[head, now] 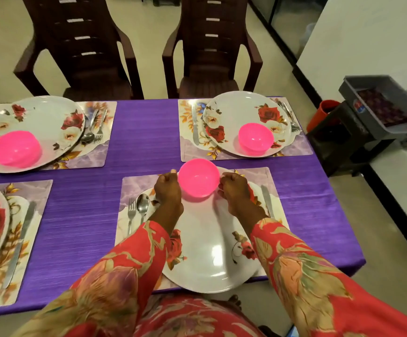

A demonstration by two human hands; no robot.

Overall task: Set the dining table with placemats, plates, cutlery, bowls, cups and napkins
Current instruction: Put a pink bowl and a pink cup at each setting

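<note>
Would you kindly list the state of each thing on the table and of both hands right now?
Left hand: pinches the near bowl's rim.
Right hand: pinches the same rim, opposite side.
Near bowl: upright, empty, at the near plate's far edge.
Near plate: flat on its placemat.
Far right bowl: upright, empty, on its plate.
Far left bowl: tilted, empty, on its plate.
Near knife: flat, right of the plate.

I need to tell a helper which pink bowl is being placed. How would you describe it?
On the purple table, find the nearest plate. The pink bowl sits at its far edge, alone held between left hand and right hand.
</note>
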